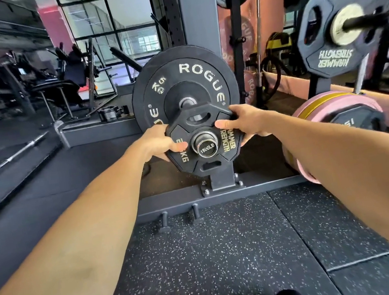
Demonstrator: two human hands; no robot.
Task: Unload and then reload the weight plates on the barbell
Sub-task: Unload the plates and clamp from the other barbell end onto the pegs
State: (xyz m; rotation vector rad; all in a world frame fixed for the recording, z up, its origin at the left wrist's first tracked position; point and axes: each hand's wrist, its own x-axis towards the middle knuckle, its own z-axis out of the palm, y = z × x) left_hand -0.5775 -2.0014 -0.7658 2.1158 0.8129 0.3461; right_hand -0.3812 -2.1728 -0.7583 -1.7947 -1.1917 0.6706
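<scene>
Both hands grip the small black plate (204, 140) by its rim: left hand (158, 144) on its left edge, right hand (245, 121) on its right edge, fingers curled round, thumbs on the face. This plate sits on the end of the barbell sleeve (206, 146), which pokes through its hole. Just behind it on the same sleeve is a larger black plate (182, 77). Pink plates (329, 105) lean nearby at right, on speckled rubber floor (231, 256).

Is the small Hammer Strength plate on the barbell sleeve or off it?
On: the sleeve end pokes through the small plate, which both hands grip.
</scene>
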